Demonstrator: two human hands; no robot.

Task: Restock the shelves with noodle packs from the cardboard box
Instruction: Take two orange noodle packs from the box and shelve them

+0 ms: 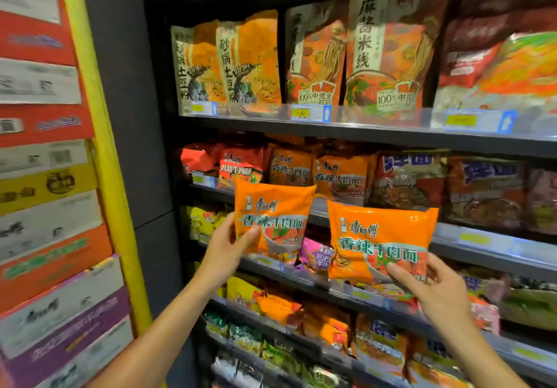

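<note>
My left hand (pixel 229 240) pinches the lower left corner of one orange spicy-beef noodle pack (pixel 272 216), thumb on the face, fingers behind. My right hand (pixel 434 285) grips a second orange pack (pixel 381 244) at its lower right edge the same way. Both packs are upright, faces outward, in front of the shelving and not yet on it. Matching orange packs (pixel 319 170) stand in a row on the shelf just above the left pack; that looks like the target slot. Cardboard box: not in view.

Judgement: lift the left pack first, slide it in base-first in front of the same flavour, label forward, clear of the red pack (pixel 241 166) beside it. Keep it behind the price strip (pixel 470 238) lip so it does not tip out.
</note>
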